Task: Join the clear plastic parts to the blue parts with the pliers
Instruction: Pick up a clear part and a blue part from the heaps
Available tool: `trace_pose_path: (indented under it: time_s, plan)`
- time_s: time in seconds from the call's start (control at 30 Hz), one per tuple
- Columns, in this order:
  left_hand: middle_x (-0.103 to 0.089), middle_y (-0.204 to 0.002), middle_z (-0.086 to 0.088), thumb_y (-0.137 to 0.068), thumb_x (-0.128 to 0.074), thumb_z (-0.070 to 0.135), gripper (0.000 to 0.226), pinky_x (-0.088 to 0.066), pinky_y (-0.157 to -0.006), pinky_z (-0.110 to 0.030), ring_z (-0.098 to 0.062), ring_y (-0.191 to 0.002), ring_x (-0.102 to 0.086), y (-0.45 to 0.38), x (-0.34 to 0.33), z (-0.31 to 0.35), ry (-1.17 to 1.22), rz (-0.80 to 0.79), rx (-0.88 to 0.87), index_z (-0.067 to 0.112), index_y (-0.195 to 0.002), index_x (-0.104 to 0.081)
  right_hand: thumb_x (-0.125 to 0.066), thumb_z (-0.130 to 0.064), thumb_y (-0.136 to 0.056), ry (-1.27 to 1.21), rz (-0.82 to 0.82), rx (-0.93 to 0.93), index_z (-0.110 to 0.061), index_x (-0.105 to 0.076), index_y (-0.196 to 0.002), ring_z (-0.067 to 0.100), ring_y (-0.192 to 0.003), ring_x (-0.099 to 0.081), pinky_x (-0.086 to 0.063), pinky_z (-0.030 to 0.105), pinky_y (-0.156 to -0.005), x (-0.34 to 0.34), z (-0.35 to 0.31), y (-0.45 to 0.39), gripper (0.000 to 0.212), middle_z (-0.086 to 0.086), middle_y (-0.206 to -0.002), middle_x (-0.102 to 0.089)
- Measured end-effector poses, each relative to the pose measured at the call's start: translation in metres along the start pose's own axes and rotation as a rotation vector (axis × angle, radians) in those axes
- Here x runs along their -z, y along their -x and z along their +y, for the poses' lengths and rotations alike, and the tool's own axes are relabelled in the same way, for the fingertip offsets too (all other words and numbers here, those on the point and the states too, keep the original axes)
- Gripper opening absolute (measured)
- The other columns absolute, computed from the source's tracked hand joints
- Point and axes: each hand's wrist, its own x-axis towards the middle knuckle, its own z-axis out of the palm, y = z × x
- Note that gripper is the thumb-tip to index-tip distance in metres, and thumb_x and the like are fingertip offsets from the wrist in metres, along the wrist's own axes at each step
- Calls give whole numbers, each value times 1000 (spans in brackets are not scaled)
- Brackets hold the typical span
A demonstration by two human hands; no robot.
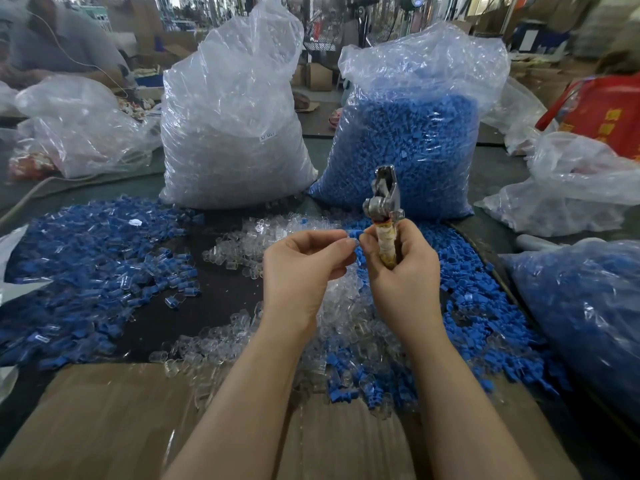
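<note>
My right hand [403, 271] grips the taped handles of the metal pliers [383, 195], whose jaws point up and away. My left hand [304, 268] pinches a small clear plastic part [350, 241] at its fingertips, right beside the right thumb. Whether a blue piece sits in it I cannot tell. Loose clear parts [346, 327] lie heaped under my hands. Loose blue parts [485, 320] spread to the right. A wide heap of joined blue-and-clear pieces [90, 271] covers the table on the left.
Two tall plastic sacks stand behind: one of clear parts [232, 133], one of blue parts [408, 140]. Another bag of blue pieces [588, 306] lies at the right. Flat cardboard [104, 420] covers the near edge. Other bags and a person sit at the far left.
</note>
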Motion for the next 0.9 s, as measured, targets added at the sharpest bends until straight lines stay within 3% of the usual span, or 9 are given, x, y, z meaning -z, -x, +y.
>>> trace_pose_path:
  time_s: [0.17, 0.37, 0.63, 0.73, 0.83, 0.9]
  plan:
    - [-76, -75, -2, -80, -77, 1, 15, -56, -65, -19, -19, -77, -74, 3, -3, 0, -80, 35, -141, 16, -78, -76, -63, -29, -94, -17, 3, -22, -13, -58, -84, 4, -52, -44, -34, 18, -48, -4, -4, 1, 20, -9, -59, -52]
    - [-76, -76, 6, -79, -78, 1, 22, -60, -75, -27, -10, -76, -73, 3, -3, -2, -206, 59, -267, 23, -77, -76, -62, -26, -94, -18, -24, -45, -14, -59, -86, 3, -53, -45, -35, 16, -49, -5, -5, 0, 15, -8, -61, -52]
    - [-75, -75, 6, -79, -81, 10, 10, -61, -78, -36, -10, -75, -72, 1, 1, -7, -261, 115, -292, 19, -79, -76, -61, -19, -95, -23, -108, -59, -9, -61, -85, 5, -52, -40, -33, 19, -47, -3, -4, -1, 14, -2, -59, -50]
    - [-74, -73, 5, -80, -80, 11, 13, -61, -77, -36, -13, -74, -72, -2, 4, -9, -274, 133, -290, 22, -76, -75, -61, -22, -95, -40, -192, -97, -13, -64, -89, 7, -54, -45, -41, 30, -53, -2, -4, -2, 11, 4, -65, -57]
    - [-74, -72, 2, -81, -78, 8, 17, -59, -74, -30, -18, -74, -72, -6, 8, -10, -212, 144, -252, 23, -75, -73, -63, -22, -94, -41, -289, -146, -20, -65, -90, 3, -52, -45, -39, 21, -48, 3, -1, -4, 4, -6, -63, -58]
    - [-74, -71, 0, -81, -78, 7, 15, -57, -72, -26, -18, -73, -72, -9, 11, -10, -173, 151, -239, 20, -77, -72, -65, -22, -92, -7, -350, -169, -24, -65, -89, 5, -56, -51, -43, 20, -52, 8, 1, -4, 3, -7, -68, -62]
